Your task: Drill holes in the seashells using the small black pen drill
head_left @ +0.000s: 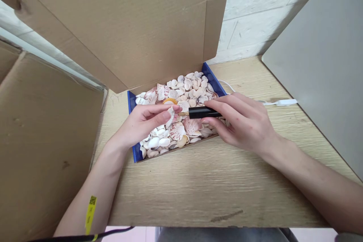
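My left hand [141, 124] pinches a small white shell [170, 117] between thumb and fingers, over the box of shells. My right hand [244, 123] is wrapped round a black pen-like drill [204, 112] held level. Its brass-coloured tip points left and is at the shell; whether it touches cannot be made out. Beneath both hands lies a shallow blue-edged box [137, 152] full of shells, some white, some pink-striped. An orange shell [170, 101] lies just behind my left fingertips.
A large cardboard flap [127, 26] stands behind the box, and another cardboard piece [45, 140] is at the left. A grey panel [320, 53] leans at the right. On the wooden table [176, 193], a white cable with a connector [286, 102] runs behind my right hand.
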